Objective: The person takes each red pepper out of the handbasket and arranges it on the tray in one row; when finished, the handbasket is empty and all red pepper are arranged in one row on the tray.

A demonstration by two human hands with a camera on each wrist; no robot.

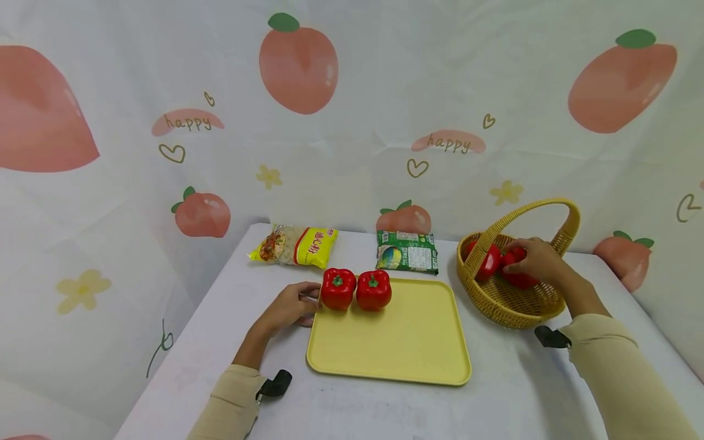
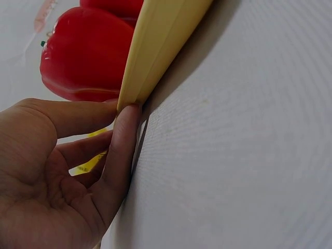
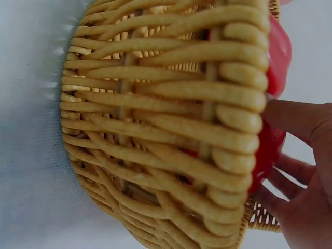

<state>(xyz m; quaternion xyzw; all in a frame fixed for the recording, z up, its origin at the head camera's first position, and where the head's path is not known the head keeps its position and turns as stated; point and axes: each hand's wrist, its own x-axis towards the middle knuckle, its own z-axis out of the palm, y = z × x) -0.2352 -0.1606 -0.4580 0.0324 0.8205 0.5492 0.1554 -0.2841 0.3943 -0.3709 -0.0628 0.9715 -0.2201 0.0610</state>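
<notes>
In the head view, my left hand [image 1: 291, 304] is at the left rim of a yellow tray [image 1: 396, 342]. Up close in the left wrist view, thumb and a finger pinch the tray's edge. Two red bell peppers, a left one [image 1: 338, 288] and a right one [image 1: 374, 290], sit side by side in its upper left corner. My right hand [image 1: 536, 260] reaches into a wicker basket [image 1: 503, 315] and grips a red bell pepper [image 1: 519, 280]. Another red pepper [image 1: 488, 263] lies beside it in the basket. The basket wall partly hides the gripped pepper in the right wrist view.
Behind the tray lie a yellow food packet [image 1: 299, 245] and a green packet [image 1: 407, 252]. The basket's tall arched handle [image 1: 525, 211] rises beside my right hand. A fruit-print cloth [image 1: 352, 153] hangs along the back of the white table [image 1: 352, 406].
</notes>
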